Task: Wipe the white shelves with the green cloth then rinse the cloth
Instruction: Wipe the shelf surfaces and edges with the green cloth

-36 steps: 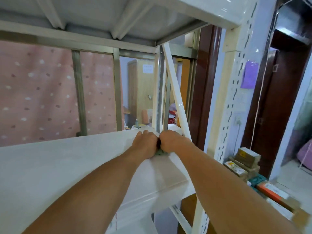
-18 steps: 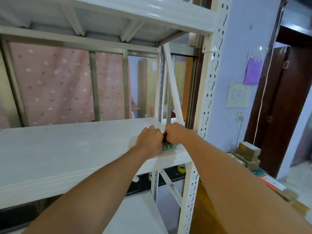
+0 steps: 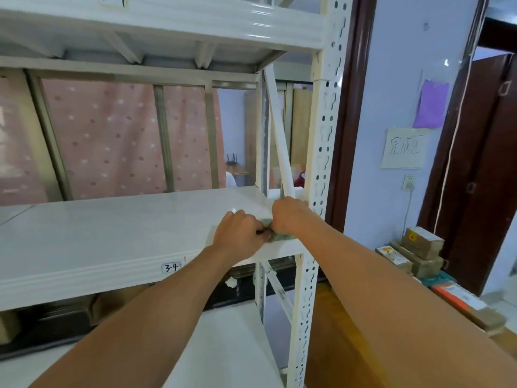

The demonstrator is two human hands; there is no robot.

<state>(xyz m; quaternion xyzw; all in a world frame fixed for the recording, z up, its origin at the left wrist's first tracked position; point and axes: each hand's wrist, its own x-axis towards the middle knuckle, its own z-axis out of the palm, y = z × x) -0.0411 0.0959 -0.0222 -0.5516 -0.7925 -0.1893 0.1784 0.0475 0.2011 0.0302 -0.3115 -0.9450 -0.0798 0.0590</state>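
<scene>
The white shelf (image 3: 106, 236) labelled 3-4 runs across the middle of the head view. Near its right front corner lies the green cloth (image 3: 279, 237), mostly hidden under my hands. My left hand (image 3: 239, 233) and my right hand (image 3: 291, 215) sit side by side on the cloth, fingers curled round it, knuckles almost touching. Only a small bunched strip of the cloth shows between and below them. Another white shelf (image 3: 167, 26) spans overhead, and a lower white shelf (image 3: 232, 345) shows beneath my arms.
A perforated white upright (image 3: 321, 163) and a diagonal brace (image 3: 278, 135) stand just right of my hands. Stacked boxes (image 3: 419, 250) lie on the floor by the wall at right. A dark door frame (image 3: 349, 121) rises behind the upright.
My view has pulled back and lifted, so the upper shelf and the shelf's front edge now show. Both hands have drawn the cloth towards the front right corner.
</scene>
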